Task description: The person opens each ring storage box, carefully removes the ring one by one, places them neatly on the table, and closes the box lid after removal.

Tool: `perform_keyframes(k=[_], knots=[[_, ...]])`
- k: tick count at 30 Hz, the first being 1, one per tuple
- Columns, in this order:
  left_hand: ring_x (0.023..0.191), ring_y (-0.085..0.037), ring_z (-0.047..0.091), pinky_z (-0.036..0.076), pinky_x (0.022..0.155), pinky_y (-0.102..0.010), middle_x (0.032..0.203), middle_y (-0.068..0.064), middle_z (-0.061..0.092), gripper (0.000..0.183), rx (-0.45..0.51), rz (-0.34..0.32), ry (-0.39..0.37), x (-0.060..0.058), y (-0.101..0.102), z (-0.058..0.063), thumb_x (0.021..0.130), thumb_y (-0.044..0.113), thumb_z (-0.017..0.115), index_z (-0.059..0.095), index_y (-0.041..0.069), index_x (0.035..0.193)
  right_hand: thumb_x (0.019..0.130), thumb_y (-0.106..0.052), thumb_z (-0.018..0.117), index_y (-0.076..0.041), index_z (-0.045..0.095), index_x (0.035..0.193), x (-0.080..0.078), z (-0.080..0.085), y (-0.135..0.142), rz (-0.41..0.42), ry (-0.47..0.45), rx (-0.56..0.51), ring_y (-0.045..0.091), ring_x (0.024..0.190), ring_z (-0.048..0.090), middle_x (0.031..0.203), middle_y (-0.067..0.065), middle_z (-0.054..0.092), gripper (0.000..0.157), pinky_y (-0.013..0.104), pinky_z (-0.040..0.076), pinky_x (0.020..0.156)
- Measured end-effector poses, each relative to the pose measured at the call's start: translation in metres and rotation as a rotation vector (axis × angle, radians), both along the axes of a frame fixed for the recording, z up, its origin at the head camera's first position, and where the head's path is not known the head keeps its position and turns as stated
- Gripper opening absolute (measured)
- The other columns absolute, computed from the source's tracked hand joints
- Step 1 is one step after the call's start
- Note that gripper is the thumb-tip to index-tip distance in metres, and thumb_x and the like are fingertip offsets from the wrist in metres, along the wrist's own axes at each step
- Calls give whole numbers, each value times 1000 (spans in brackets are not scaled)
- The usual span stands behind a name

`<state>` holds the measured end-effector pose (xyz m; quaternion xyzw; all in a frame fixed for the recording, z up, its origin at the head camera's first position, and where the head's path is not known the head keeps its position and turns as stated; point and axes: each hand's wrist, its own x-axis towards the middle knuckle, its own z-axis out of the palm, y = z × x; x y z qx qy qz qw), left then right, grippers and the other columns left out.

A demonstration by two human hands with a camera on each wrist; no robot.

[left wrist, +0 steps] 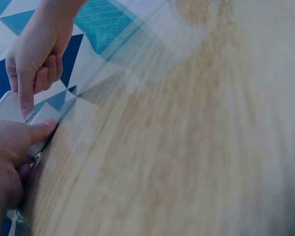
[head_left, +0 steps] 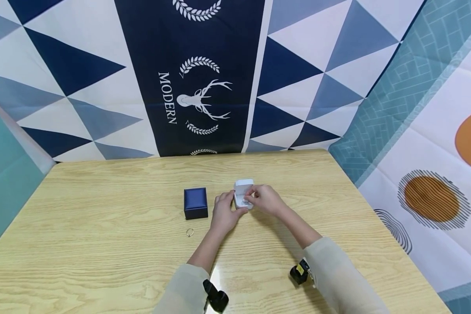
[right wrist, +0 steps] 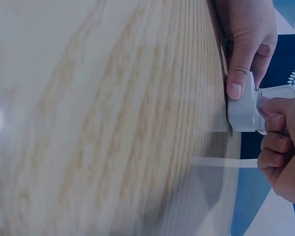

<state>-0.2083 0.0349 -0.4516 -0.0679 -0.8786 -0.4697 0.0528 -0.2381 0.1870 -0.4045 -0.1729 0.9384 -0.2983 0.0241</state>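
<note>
A white ring box (head_left: 243,185) stands on the table with its lid raised. My left hand (head_left: 223,213) grips the box from the left and front, the thumb along its near side in the right wrist view. From the right, my right hand (head_left: 264,199) reaches over the box, its thumb and forefinger pinching a silver ring (right wrist: 259,98) at the opening. The fingertips cover part of that ring; whether it sits in the slot I cannot tell. Left of my left hand are a closed dark blue ring box (head_left: 195,199) and, nearer me, a gold-coloured ring (head_left: 189,232).
The light wood-grain table (head_left: 102,226) extends to both sides. Behind it hangs a patterned cloth (head_left: 204,100) with triangles and a deer head; another printed cloth (head_left: 424,183) hangs at the right. A black wrist camera (head_left: 299,273) is strapped to my right sleeve.
</note>
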Motion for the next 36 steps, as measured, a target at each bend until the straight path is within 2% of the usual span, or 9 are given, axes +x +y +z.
perform_keyframes(k=[5, 15, 36], knots=[[119, -29, 45, 42, 100, -41, 127, -16, 56, 72, -2, 1, 2, 0, 0, -1, 77, 29, 75, 46, -3, 135, 87, -15, 65, -4, 69, 84, 2, 2, 0, 24, 8, 2, 6, 55, 40, 68, 1, 60, 12, 17, 30, 47], [118, -30, 46, 42, 100, -42, 126, -16, 56, 71, 4, 5, 15, -1, 0, -2, 77, 29, 76, 47, -3, 134, 88, -17, 64, -4, 70, 87, 7, 6, 2, 50, -19, 20, 6, 51, 36, 55, -7, 45, 14, 16, 27, 46], [122, -31, 44, 39, 104, -44, 128, -17, 55, 70, -6, 7, 3, 0, 0, -2, 78, 24, 75, 45, -4, 135, 88, -17, 64, -7, 69, 85, 16, 10, 5, 130, -1, 71, 4, 48, 32, 52, -9, 37, 12, 17, 25, 46]])
